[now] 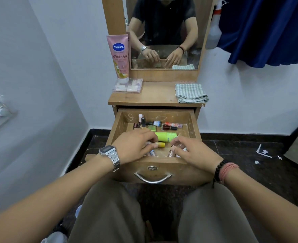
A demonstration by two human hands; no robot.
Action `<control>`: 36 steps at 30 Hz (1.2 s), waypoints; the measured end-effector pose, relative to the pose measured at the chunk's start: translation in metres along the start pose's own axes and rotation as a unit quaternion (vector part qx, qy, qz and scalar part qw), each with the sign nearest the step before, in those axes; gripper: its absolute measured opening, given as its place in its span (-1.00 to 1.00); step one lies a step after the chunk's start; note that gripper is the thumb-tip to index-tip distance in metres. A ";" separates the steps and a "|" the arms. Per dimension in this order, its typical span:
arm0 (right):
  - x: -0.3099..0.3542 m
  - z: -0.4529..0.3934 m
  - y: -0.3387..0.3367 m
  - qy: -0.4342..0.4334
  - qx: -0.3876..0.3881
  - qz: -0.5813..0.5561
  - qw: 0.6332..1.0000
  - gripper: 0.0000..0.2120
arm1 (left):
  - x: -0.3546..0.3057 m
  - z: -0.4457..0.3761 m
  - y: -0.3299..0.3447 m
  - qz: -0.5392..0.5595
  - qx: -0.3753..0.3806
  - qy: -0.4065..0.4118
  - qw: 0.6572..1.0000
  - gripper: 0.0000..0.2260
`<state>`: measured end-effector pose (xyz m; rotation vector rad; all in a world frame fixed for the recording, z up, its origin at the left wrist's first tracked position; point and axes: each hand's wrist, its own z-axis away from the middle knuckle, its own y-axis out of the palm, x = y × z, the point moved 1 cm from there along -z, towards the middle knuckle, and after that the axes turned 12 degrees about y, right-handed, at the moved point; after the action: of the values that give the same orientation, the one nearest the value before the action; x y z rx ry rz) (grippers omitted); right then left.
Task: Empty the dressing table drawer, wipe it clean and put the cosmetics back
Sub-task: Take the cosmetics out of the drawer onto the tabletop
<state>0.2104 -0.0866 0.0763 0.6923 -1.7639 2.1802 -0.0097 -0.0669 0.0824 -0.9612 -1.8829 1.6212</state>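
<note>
Soft, even indoor light fills the room, fairly bright, with no hard shadows; its source is out of view; the white walls point(232, 95) take a faint bluish cast; the open drawer point(153, 165) is dimmer inside, shaded by the tabletop point(155, 95) above it; the mirror point(164, 32) looks dusty and hazy, its reflection dull; the wide lens bends straight lines near the edges and stretches the forearms at the bottom corners; the centre is sharp, the corners softer, the small bottles slightly blurred

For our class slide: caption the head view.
Both hands, left and right, reach into the open drawer of cosmetics; folded cloth waits on top.
</note>
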 end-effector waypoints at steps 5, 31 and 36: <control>0.001 -0.039 -0.005 0.042 -0.004 0.075 0.996 -0.66 | 0.005 0.025 0.011 0.017 0.032 -0.054 0.998 -0.54; 0.017 -0.118 -0.015 0.063 -0.068 -0.248 0.964 -0.50 | -0.010 0.040 0.015 0.010 0.072 -0.102 0.992 -0.35; 0.045 -0.143 -0.038 0.042 -0.148 -0.254 0.955 -0.50 | -0.009 0.039 0.015 0.024 0.056 -0.100 0.993 -0.35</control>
<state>0.1611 0.0564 0.1097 0.8480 -1.5977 1.5472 -0.0296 -0.0981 0.0611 -0.8299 -1.8852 1.8907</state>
